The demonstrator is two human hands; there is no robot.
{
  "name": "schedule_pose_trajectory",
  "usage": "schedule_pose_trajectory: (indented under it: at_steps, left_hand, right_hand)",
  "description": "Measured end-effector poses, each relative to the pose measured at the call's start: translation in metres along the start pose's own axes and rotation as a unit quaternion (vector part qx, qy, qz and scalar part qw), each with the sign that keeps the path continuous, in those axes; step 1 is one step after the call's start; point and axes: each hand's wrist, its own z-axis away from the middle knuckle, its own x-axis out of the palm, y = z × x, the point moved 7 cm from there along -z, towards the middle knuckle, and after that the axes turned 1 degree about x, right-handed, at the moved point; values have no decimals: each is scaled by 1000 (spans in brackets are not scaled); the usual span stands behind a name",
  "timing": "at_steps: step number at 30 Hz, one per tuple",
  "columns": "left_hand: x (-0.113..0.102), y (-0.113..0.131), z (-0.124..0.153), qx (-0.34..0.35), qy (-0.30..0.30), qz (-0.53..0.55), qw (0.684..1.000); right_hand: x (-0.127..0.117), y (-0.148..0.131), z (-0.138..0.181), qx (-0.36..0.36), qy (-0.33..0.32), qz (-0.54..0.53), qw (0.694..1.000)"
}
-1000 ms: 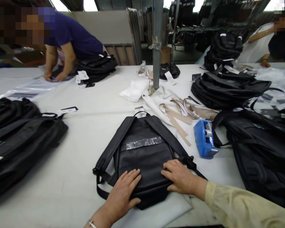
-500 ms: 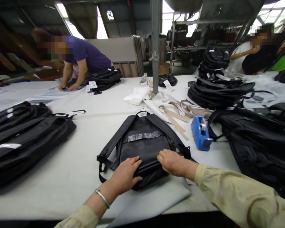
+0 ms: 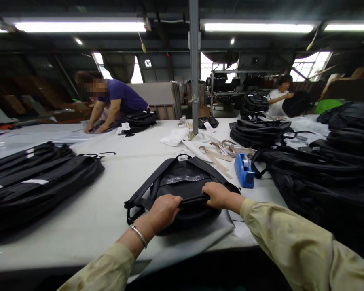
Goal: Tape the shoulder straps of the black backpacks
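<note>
A black backpack (image 3: pixel 185 188) lies on the white-covered table in front of me, its shoulder straps facing up and its top handle pointing away. A strip of clear plastic (image 3: pixel 185 178) crosses its back panel. My left hand (image 3: pixel 165 210) is closed on the near edge at the left, the thumb tucked below. My right hand (image 3: pixel 216 195) pinches the same edge farther right. Between the two hands the edge is lifted into a ridge. Part of the backpack's underside is in shadow.
A blue tape dispenser (image 3: pixel 244 170) stands right of the backpack, near paper strips (image 3: pixel 220 155). Piles of black backpacks (image 3: pixel 42 182) lie at left and more bags (image 3: pixel 315 173) at right. A metal post (image 3: pixel 194 81) rises behind. Two people (image 3: pixel 124 95) work across the table.
My left hand has gone from lying spread on the backpack to gripping its near edge. That edge is now raised between both hands. The camera view has tilted up.
</note>
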Motion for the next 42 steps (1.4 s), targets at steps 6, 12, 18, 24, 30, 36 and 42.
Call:
schedule_pose_trajectory:
  at_steps: [6, 12, 18, 24, 30, 36, 42]
  left_hand:
    - [20, 28, 18, 40, -37, -52, 997]
    - [26, 57, -14, -34, -25, -57, 998]
    - [41, 67, -50, -77, -14, -36, 996]
    - [33, 53, -53, -104, 11, -37, 994]
    - [24, 68, -54, -71, 33, -67, 995]
    - [29, 74, -49, -37, 40, -62, 997]
    - [38, 72, -39, -30, 72, -47, 996]
  right_hand:
    - [24, -26, 6, -35, 34, 112, 993]
    - [39, -30, 4, -79, 97, 125, 984]
    - [38, -19, 71, -48, 355, 31, 933]
    - [72, -36, 113, -96, 369, 19, 924]
    - [90, -25, 62, 27, 263, 43, 963]
    - [87, 33, 62, 219, 126, -104, 962]
    - [74, 61, 64, 252, 65, -507, 822]
